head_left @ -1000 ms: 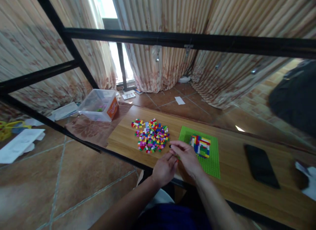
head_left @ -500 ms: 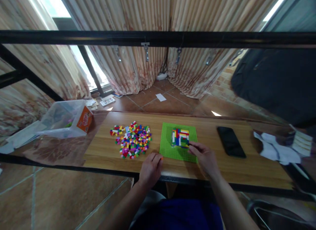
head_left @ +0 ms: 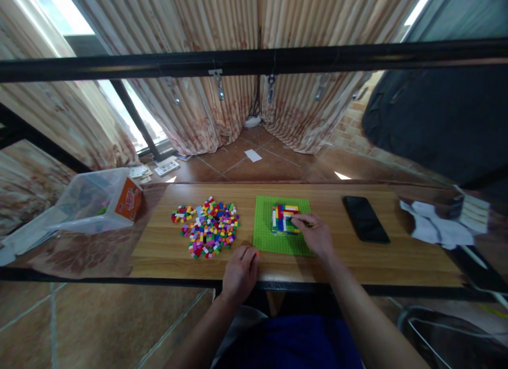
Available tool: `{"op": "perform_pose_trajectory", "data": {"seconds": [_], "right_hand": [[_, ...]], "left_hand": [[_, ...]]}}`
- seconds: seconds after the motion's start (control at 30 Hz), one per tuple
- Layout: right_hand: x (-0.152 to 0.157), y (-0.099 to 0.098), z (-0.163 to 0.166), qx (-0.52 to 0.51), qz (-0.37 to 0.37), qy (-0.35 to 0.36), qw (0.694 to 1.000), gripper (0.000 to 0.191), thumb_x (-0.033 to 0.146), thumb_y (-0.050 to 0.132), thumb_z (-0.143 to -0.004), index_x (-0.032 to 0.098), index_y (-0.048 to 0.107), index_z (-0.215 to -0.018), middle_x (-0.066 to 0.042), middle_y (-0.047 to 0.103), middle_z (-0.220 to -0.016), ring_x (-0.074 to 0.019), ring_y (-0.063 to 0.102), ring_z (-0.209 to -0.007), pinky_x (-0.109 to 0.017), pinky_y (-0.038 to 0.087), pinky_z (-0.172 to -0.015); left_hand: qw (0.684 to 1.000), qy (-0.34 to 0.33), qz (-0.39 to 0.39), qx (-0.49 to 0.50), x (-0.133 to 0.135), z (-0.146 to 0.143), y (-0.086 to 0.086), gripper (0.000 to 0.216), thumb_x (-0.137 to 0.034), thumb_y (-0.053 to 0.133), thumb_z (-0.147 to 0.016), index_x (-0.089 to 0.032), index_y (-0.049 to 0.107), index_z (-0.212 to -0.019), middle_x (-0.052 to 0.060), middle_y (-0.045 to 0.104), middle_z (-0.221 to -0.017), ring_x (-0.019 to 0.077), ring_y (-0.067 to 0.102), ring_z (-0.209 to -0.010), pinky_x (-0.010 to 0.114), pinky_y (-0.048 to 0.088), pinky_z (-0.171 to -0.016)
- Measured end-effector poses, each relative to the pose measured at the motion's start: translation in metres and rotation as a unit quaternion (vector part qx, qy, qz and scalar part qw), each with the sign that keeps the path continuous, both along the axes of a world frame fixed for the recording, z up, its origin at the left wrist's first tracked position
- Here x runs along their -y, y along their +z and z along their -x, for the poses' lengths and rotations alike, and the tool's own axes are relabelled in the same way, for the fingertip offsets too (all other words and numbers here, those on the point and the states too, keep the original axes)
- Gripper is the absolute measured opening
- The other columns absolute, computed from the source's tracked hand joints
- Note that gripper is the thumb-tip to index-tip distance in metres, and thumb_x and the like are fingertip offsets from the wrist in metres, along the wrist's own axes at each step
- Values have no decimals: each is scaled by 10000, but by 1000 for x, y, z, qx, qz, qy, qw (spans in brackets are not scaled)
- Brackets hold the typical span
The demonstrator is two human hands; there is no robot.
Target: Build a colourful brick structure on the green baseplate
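A square structure of coloured toy bricks stands on a green baseplate. My right hand reaches over the plate from the right, its thumb and fingers pinched at the top of the structure; whatever is between the fingertips is hidden. Close to the table's front edge, left of the plate, rests my left hand, closed, with a small orange brick showing at its fingertips. Farther left lies a loose pile of small bricks in many colours.
A black phone lies right of the plate on the wooden table. Crumpled white papers sit beyond the right end. At the left stands a clear plastic bin with an orange label. A black bar crosses the view above.
My right hand has shifted from the structure's front right corner to farther in over its top. My left hand stays in place with the orange brick. The whole view has turned slightly.
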State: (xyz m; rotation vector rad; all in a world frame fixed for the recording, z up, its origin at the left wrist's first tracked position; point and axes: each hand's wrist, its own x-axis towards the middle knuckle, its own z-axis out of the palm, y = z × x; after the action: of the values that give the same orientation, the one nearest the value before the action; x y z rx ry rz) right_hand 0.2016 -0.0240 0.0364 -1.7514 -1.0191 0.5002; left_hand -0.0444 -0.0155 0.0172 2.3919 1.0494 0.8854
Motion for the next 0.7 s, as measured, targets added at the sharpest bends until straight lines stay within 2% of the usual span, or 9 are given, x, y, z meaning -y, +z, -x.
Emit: {"op": "perform_pose_trajectory", "data": {"seconds": [0.23, 0.4, 0.53, 0.7], "right_hand": [[-10, -8, -3, -80, -20, -16, 996, 306, 492, 743, -634, 214, 752, -762, -41, 704, -863, -201, 610, -885, -382, 459, -870], [-17, -8, -5, -151, -10, -38, 988, 350, 471, 794, -547, 182, 730, -734, -28, 696, -752, -156, 589, -707, -323, 465, -728], [-20, -8, -6, -160, 1, -41, 986, 375, 491, 801, -512, 178, 713, -701, -19, 674, -686, -140, 567, -634, -293, 446, -632], [-22, -9, -6, -159, 5, -41, 986, 374, 512, 792, -504, 190, 702, -672, -18, 671, -681, -148, 575, -647, -299, 448, -646]], "left_hand": [[1000, 1, 3, -2, 0, 0, -2, 134, -202, 456, -957, -205, 587, -986, 53, 643, -924, 182, 613, -868, 307, 510, -783], [1000, 1, 4, -2, 0, 0, 0, 143, -205, 449, -960, -202, 591, -976, 58, 647, -920, 186, 611, -870, 312, 514, -784], [1000, -1, 7, 4, 0, -1, 0, 152, -212, 444, -964, -204, 595, -983, 60, 646, -930, 186, 615, -889, 311, 517, -800], [1000, 2, 12, 5, 1, 0, -1, 146, -217, 457, -957, -205, 602, -967, 58, 647, -916, 184, 615, -874, 311, 517, -791]]}}
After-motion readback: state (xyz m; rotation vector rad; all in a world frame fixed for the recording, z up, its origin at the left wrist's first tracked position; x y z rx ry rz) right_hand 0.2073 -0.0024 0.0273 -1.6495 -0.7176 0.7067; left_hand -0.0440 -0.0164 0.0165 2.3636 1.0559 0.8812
